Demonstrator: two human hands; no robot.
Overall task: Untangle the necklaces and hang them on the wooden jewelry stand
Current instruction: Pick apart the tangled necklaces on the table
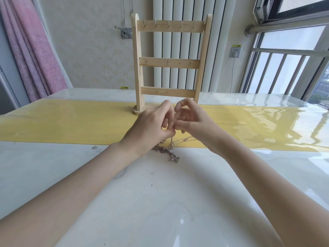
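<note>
Item: necklaces (168, 150), tangled. Thin metal chains in one knotted clump, lying on the bench (160, 202) at the near edge of the yellow runner (71, 125), directly below both hands. One strand rises near-vertical from the clump to the fingers; other lengths trail rightward along the runner's edge. A small pendant or cluster lies at the clump's near end; detail too fine to tell

Left hand (151, 125): fingers curled, pinching the raised strand at its top, just above the clump

Right hand (190, 122): thumb and forefinger bent into a loop, tips meeting the left hand's at the same strand; it appears to pinch the chain too, though the contact is partly hidden

Wooden jewelry stand (169, 63): upright on the runner, just beyond the hands. Three crossbars with small hooks; no necklace hangs on it

Governing relation: the knot lies below and slightly nearer the person than the fingers, the held strand's long axis running up from it. Both hands sit about equally near. Judged stage: untangling, early. Drawing the pinched strand upward or apart seems the way to loosen it; a hard pull risks tightening the knot
</note>
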